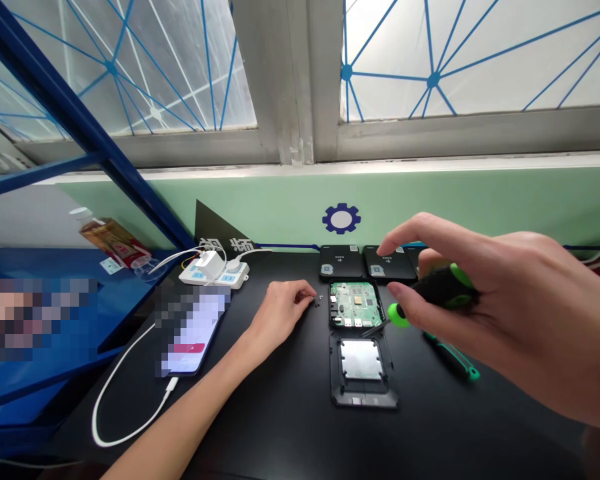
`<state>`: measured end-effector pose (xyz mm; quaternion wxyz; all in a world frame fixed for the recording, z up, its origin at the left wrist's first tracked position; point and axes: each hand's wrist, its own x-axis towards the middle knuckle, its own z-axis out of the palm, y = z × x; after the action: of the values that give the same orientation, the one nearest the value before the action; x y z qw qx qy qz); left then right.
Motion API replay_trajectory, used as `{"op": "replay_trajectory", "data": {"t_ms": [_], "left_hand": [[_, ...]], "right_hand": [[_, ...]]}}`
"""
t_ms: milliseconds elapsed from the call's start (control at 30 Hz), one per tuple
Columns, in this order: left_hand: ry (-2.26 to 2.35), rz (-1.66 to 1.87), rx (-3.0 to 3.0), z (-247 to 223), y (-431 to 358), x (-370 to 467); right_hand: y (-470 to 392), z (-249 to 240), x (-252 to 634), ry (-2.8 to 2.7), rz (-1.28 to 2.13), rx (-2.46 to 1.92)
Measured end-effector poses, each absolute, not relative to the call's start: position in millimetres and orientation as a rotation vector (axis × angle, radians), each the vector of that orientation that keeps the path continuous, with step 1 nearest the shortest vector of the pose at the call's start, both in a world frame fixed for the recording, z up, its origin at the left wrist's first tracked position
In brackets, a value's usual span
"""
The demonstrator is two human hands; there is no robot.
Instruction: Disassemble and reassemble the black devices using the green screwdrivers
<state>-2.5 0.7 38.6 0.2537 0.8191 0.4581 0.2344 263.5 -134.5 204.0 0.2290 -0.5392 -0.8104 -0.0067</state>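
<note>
My right hand [500, 300] holds a screwdriver [437, 290] with a black and green handle, its index finger lifted off the grip. The shaft slants down left, its tip over the gap between an opened black box with a green circuit board [357, 303] and a detached black cover [365, 393] bearing a silver metal plate [361, 360]. Left of the box, my left hand [283, 310] rests on the table, thumb and index finger pinched together. Tiny screws [319, 301] lie right beside its fingertips. Whether the pinch holds one is too small to tell.
Closed black boxes [340, 261] line the wall behind. A green-handled tool [453, 357] lies beneath my right hand. At left are a phone [200, 337] on a white cable, a power strip [214, 272] and a tilted drink bottle [113, 240]. Another person's blurred hand shows far left.
</note>
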Motion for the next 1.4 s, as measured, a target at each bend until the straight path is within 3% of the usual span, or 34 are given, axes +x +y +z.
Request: {"op": "replay_trajectory", "data": {"t_ms": [1400], "left_hand": [[1.175, 0.547, 2.218, 29, 12, -10]], "right_hand": [[-138, 212, 262, -2.232, -0.005, -1.578]]}}
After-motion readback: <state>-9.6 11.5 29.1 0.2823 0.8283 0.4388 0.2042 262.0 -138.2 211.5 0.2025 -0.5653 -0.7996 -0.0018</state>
